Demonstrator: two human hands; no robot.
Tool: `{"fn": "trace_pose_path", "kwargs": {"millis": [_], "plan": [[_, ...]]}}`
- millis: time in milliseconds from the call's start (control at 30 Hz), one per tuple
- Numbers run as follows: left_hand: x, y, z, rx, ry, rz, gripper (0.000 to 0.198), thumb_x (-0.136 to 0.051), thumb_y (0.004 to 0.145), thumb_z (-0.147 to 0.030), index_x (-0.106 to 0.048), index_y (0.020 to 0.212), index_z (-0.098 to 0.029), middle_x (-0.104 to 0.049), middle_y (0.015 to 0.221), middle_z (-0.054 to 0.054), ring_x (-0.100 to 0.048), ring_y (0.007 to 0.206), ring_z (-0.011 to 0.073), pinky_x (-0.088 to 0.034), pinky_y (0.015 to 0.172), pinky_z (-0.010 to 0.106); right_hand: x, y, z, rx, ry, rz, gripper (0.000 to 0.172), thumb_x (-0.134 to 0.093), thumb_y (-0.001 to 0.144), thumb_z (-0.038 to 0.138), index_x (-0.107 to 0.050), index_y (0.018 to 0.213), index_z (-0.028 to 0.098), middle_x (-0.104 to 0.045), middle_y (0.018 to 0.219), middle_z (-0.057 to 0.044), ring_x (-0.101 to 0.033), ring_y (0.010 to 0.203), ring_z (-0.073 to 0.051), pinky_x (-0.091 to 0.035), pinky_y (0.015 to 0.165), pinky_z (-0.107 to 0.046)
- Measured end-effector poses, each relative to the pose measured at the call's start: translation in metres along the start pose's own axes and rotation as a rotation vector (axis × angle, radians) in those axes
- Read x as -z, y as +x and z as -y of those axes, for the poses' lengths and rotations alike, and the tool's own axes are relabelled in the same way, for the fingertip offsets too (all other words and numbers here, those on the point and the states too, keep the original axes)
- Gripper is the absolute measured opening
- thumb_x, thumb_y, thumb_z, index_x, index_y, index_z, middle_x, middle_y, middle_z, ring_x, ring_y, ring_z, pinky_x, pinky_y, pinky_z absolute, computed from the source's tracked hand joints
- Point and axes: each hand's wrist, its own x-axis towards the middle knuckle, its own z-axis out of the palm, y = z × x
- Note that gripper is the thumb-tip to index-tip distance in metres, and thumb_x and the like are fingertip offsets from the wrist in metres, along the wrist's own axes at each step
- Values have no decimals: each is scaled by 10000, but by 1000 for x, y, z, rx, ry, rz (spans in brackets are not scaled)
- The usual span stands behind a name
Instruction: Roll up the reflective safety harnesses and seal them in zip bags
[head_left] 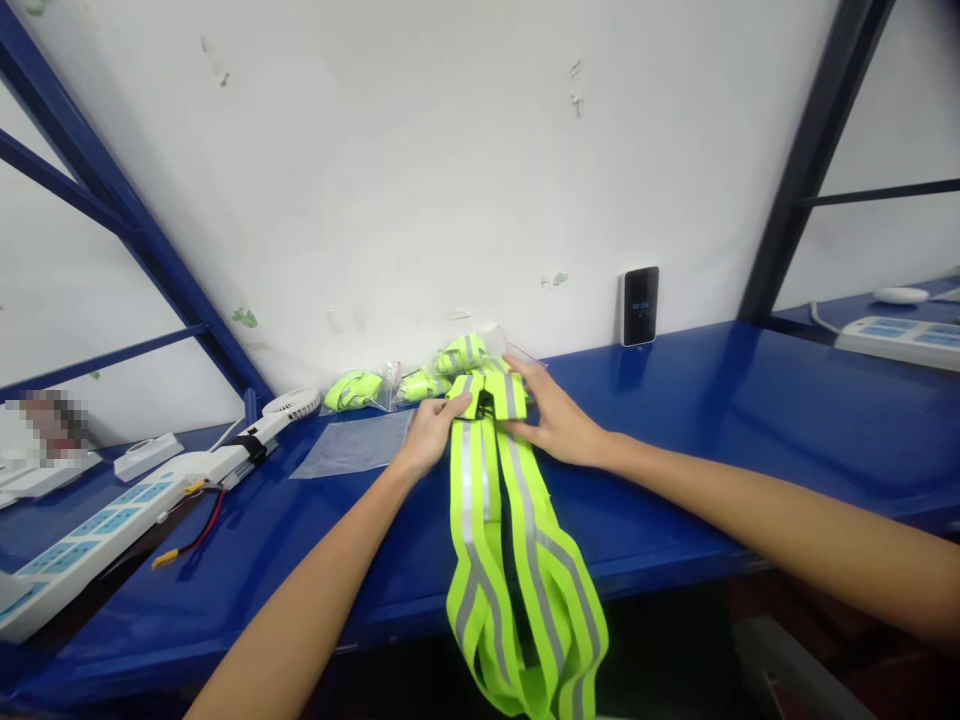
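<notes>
A fluorescent yellow reflective strap vest (529, 520) with silver stripes is between my hands, its long straps hanging over the front edge of the table. Near its top sits a black buckle (486, 404). My left hand (429, 432) pinches the left end of the folded band, thumb on top. On the other side, my right hand (559, 415) grips the right end, with thumb and forefinger apart around it; its other fingers are partly hidden. Just behind lie similar yellow bundles (354, 390) in clear bags. A flat clear plastic bag (352, 445) lies left of my left hand.
The blue table (720, 430) runs along a white wall. At the left are a long white power strip (97, 530), a red-and-black cable (206, 525) with yellow connectors, and a white fan (292, 402). A small black-screened device (639, 306) stands against the wall. Metal posts rise at both sides.
</notes>
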Motion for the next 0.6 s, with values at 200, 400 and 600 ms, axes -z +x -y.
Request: {"fn": "trace_pose_path", "kwargs": {"millis": [200,400,600], "plan": [[-6,-7,4,-128,374,156,713,-194,923,-610,-657,625,-155,-553,491,34,-503,462,149,-380,515,267,6,5,-2,-84,114,-10,225,-611,833,322,-682,1004,195,-689,992,-58,-637,937,-260,-488,858,-401],[5,-10,-7,-344,748,80,612,-505,863,-527,-418,1380,-211,-640,1096,83,-610,944,233,-464,810,334,0,10,-10,-415,569,-138,347,-705,742,373,-685,1016,161,-726,983,-60,-666,891,-239,-528,807,-380],[-4,-4,7,-310,466,160,643,-502,887,-457,-250,1425,-212,-563,1194,124,-589,1047,230,-495,846,348,-5,9,-4,-479,917,-164,381,-750,724,332,-660,1062,180,-728,1002,-63,-679,905,-234,-541,833,-365]]}}
